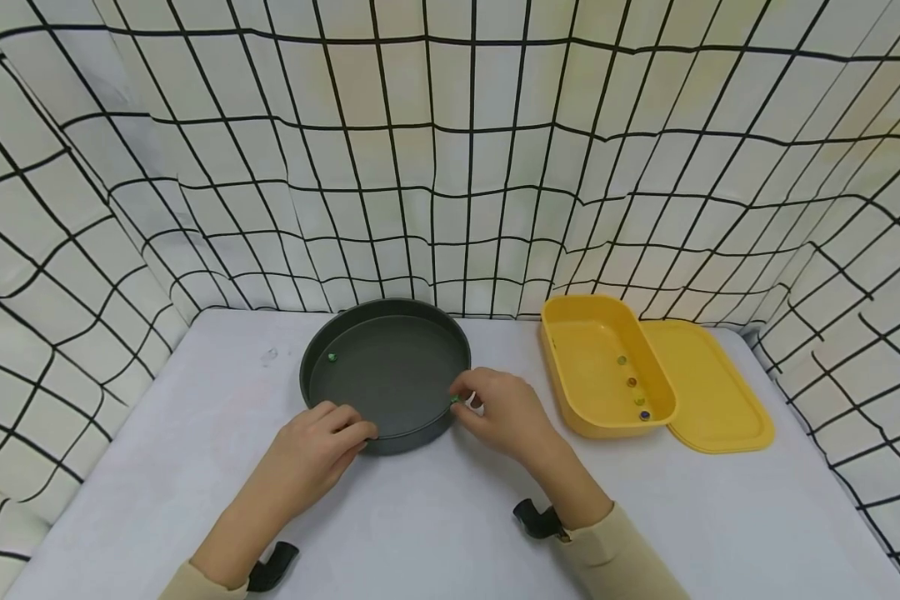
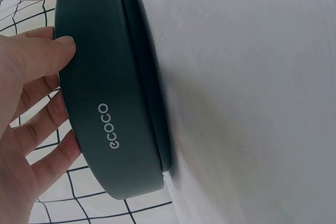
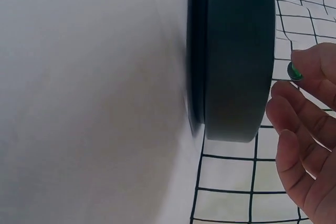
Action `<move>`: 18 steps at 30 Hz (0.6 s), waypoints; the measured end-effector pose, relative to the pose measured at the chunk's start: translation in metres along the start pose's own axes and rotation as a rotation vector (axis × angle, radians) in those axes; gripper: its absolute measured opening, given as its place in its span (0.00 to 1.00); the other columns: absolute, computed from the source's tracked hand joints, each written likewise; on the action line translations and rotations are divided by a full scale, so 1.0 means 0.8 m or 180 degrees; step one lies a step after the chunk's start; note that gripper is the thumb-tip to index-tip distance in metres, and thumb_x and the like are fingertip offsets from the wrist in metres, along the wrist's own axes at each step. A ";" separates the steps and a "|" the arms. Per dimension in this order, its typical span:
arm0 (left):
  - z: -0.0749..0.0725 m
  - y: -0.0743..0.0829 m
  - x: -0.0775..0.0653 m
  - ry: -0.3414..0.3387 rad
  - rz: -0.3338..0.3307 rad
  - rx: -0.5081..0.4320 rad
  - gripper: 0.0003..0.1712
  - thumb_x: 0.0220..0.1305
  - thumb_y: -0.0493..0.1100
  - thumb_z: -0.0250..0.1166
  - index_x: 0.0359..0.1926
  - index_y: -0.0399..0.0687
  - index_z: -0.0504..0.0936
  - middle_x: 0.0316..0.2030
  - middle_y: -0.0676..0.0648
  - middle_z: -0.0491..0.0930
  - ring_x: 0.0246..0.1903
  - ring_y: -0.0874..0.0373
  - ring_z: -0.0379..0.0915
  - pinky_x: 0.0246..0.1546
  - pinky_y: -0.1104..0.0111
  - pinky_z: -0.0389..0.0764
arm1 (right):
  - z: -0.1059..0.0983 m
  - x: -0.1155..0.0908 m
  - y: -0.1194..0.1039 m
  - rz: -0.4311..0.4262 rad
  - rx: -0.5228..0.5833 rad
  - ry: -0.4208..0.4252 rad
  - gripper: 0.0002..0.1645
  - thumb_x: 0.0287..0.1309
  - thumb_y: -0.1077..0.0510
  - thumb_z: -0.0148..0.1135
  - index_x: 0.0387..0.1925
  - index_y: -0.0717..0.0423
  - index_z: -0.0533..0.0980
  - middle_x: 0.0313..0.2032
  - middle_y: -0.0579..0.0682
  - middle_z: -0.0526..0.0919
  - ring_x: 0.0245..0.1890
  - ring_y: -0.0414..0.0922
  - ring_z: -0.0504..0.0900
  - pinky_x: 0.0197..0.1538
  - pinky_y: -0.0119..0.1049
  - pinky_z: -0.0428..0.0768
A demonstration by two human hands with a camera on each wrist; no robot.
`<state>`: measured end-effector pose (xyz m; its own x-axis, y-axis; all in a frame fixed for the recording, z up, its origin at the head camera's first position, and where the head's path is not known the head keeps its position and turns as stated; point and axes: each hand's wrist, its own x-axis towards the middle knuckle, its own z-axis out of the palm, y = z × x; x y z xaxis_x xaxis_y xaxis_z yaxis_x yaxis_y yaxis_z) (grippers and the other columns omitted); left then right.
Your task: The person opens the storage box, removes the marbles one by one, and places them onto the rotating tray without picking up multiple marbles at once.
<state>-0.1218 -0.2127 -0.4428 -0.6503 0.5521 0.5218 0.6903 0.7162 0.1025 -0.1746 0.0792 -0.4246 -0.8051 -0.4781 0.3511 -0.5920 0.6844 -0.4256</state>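
A round dark green tray with a raised rim sits on the white-covered table. My left hand grips its near rim, the thumb on the outer wall and the fingers reaching over the edge. Between thumb and fingertips, my right hand pinches a small green marble at the tray's right rim. Another green marble lies inside the tray toward the left. White lettering shows on the tray's outer wall in the left wrist view.
Right of the tray stands a yellow rectangular container with several small marbles on its floor. Its yellow lid lies flat beside it, partly covered by the container. Black netting over white cloth encloses the back and sides.
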 end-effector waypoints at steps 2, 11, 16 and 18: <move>0.000 0.001 0.000 -0.0004 0.0005 0.0019 0.17 0.52 0.34 0.76 0.40 0.58 0.85 0.35 0.58 0.80 0.36 0.61 0.74 0.35 0.66 0.81 | 0.003 0.000 -0.001 -0.0006 -0.0008 -0.0017 0.06 0.59 0.55 0.69 0.39 0.45 0.83 0.36 0.38 0.85 0.34 0.39 0.83 0.36 0.29 0.79; -0.001 0.001 0.000 0.0010 0.0027 0.0012 0.17 0.51 0.34 0.76 0.40 0.57 0.85 0.35 0.58 0.80 0.35 0.60 0.74 0.34 0.66 0.80 | 0.010 0.001 -0.008 -0.0087 0.0079 -0.0021 0.08 0.57 0.61 0.68 0.39 0.49 0.83 0.38 0.40 0.85 0.36 0.38 0.84 0.41 0.28 0.81; -0.001 0.000 0.000 0.0032 0.0042 -0.0001 0.18 0.51 0.33 0.76 0.41 0.57 0.85 0.35 0.57 0.79 0.35 0.60 0.73 0.34 0.66 0.80 | 0.017 0.001 -0.008 -0.0166 0.0096 0.0023 0.11 0.57 0.64 0.68 0.41 0.49 0.83 0.39 0.40 0.86 0.35 0.34 0.82 0.40 0.26 0.81; 0.000 0.000 0.000 0.0071 0.0063 0.0000 0.19 0.50 0.33 0.76 0.40 0.57 0.85 0.35 0.57 0.79 0.35 0.60 0.73 0.33 0.66 0.80 | 0.019 0.001 -0.008 -0.0215 0.0133 0.0065 0.11 0.57 0.64 0.68 0.41 0.49 0.83 0.39 0.40 0.86 0.34 0.33 0.82 0.40 0.26 0.81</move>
<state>-0.1217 -0.2128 -0.4427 -0.6293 0.5566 0.5424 0.7030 0.7053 0.0918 -0.1721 0.0661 -0.4347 -0.7626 -0.5109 0.3968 -0.6464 0.6272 -0.4345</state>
